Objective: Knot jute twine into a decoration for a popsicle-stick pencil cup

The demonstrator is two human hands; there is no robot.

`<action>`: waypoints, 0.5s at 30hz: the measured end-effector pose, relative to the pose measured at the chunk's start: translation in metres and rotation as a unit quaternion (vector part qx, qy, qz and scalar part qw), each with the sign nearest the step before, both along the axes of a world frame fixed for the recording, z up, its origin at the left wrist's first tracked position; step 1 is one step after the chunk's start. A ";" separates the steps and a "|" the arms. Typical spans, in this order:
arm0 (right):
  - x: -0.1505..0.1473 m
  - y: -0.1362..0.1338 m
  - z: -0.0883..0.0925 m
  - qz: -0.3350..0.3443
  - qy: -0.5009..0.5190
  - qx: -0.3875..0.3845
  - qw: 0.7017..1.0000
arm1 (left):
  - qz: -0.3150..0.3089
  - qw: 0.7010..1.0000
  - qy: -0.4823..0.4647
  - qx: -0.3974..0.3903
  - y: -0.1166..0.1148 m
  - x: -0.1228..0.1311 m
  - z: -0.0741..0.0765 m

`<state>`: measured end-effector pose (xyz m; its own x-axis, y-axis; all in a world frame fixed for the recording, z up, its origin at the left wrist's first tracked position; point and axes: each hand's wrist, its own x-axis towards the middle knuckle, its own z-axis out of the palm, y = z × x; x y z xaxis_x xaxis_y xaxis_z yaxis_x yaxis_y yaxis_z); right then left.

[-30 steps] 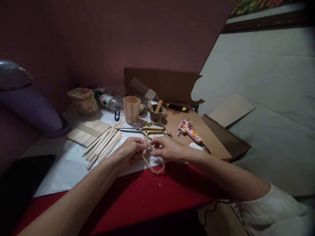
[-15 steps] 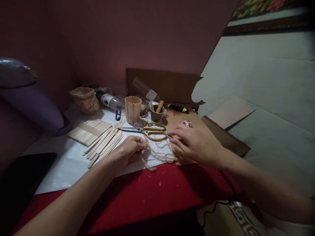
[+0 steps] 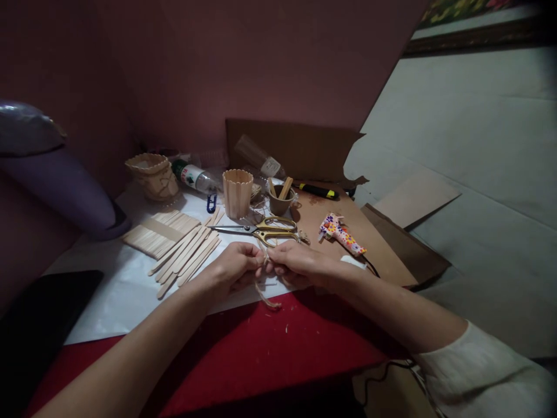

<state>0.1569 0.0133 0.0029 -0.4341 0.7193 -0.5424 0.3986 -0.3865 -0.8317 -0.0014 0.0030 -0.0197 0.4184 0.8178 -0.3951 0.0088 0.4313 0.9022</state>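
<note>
Twine [image 3: 264, 297] runs between my two hands, and a loose end hangs over the paper's front edge. My left hand [image 3: 239, 266] pinches it, fingers closed. Close beside, my right hand [image 3: 292, 261] is closed on the twine too, its fingertips near the left ones. Just beyond the hands lie gold-handled scissors [image 3: 261, 229], blades pointing left. Left of my left hand are loose craft sticks [image 3: 187, 258] and a banded bundle of sticks [image 3: 161, 232]. A flower-patterned glue gun [image 3: 342, 233] rests on cardboard to the right of my right hand.
A craft-stick cup [image 3: 237, 194], a small pot with sticks [image 3: 281, 203], a green-capped bottle [image 3: 194, 177] and a wrapped basket [image 3: 152, 177] stand or lie at the back. A black-yellow cutter [image 3: 317, 190] lies on the cardboard [image 3: 387, 255]. A purple object [image 3: 61, 180] stands left.
My right hand has moved left from the cardboard to join my left hand and has closed on the twine. The glue gun it covered now shows. My left hand keeps its pinch.
</note>
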 end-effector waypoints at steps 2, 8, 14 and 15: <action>0.001 0.000 -0.002 -0.004 0.013 -0.015 1.000 | 0.010 0.999 0.035 0.005 0.000 0.002 0.001; 0.002 -0.001 -0.008 0.017 -0.005 0.000 1.000 | 0.036 0.982 0.151 0.110 0.002 0.005 -0.008; -0.002 -0.001 -0.017 -0.011 -0.030 0.051 0.998 | 0.021 0.843 0.443 0.304 -0.006 -0.002 0.006; -0.002 -0.001 -0.018 -0.015 -0.026 0.053 0.998 | 0.013 0.830 0.468 0.302 -0.009 -0.002 0.009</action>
<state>0.1549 0.0122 -0.0147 -0.3840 0.7858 -0.4848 0.4324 -0.3108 -0.8464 -0.0038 -0.0059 -0.0104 0.1385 0.9891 -0.0506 0.8256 -0.0870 0.5576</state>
